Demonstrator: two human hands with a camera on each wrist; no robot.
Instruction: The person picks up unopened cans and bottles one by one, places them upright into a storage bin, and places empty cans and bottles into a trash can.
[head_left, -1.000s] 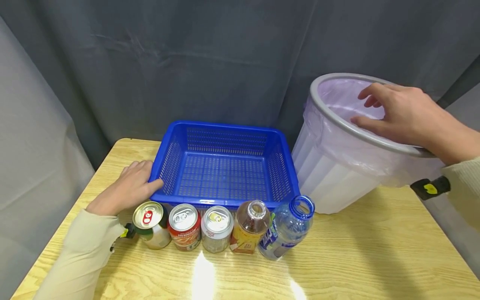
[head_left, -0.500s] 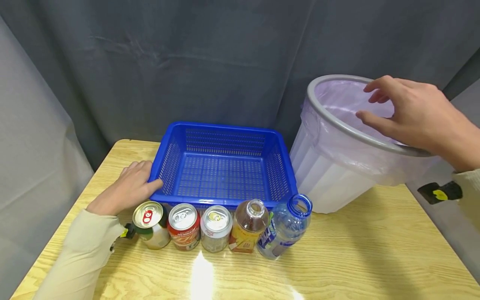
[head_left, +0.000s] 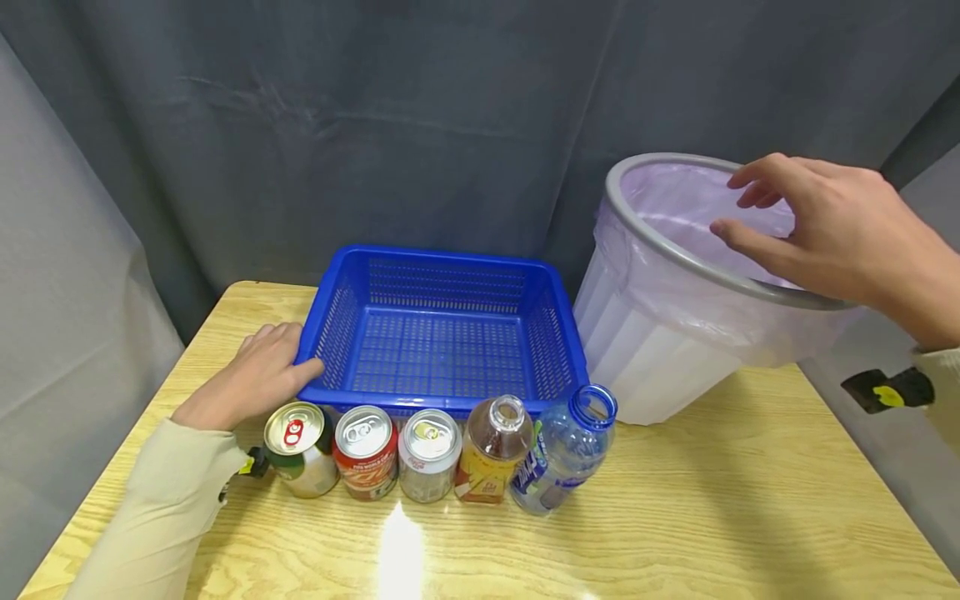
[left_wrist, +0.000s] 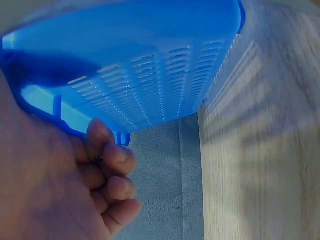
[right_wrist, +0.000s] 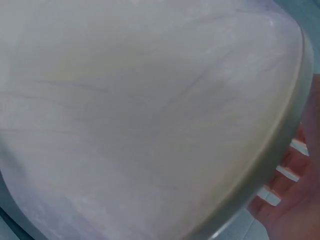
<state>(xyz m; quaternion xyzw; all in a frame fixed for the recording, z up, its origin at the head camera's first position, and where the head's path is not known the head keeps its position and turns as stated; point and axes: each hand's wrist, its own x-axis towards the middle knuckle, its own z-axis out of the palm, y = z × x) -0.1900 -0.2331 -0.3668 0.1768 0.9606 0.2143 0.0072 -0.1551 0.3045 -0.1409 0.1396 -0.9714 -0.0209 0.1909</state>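
My left hand (head_left: pixel 258 375) grips the left rim of a blue plastic basket (head_left: pixel 442 350), thumb over the edge; curled fingers (left_wrist: pixel 120 157) show under the rim in the left wrist view. Bare mesh shows across the basket's floor. At the right, my right hand (head_left: pixel 832 225) hovers over the mouth of a white trash bin (head_left: pixel 645 342), fingers loosely bent and holding nothing. A thin lilac bag (head_left: pixel 675 196) lines the bin under a grey ring (head_left: pixel 645 225). The right wrist view shows the bag's inside (right_wrist: pixel 150 125) and part of that hand (right_wrist: pixel 295 195).
Along the basket's front stand a green-and-gold can (head_left: pixel 296 450), a red can (head_left: pixel 365 454), a clear can with a silver lid (head_left: pixel 430 454), a capless tea bottle (head_left: pixel 492 450) and a capless blue bottle (head_left: pixel 562 458). Dark curtain (head_left: pixel 375 125) hangs behind the wooden table (head_left: pixel 712 517).
My right hand has drawn slightly right and up over the bin's mouth, still holding nothing. The view has shifted a little, moving the bin leftward in it. My left hand keeps its hold.
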